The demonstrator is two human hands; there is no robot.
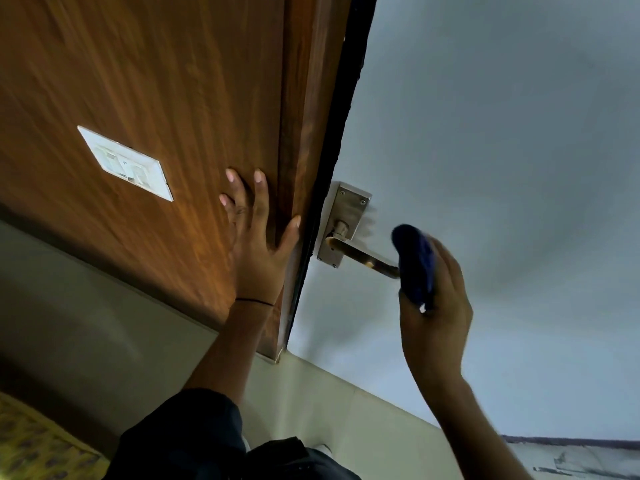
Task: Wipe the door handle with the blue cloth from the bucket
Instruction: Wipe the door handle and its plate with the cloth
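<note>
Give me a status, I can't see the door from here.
Left hand flat on wooden panel, empty. Right hand grips blue cloth at free end of door handle. Nothing blocking.

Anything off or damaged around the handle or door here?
Nothing stands out. The door handle and its plate look intact, blue cloth in the right hand at the lever's end, left hand flat against the wood panel.
</note>
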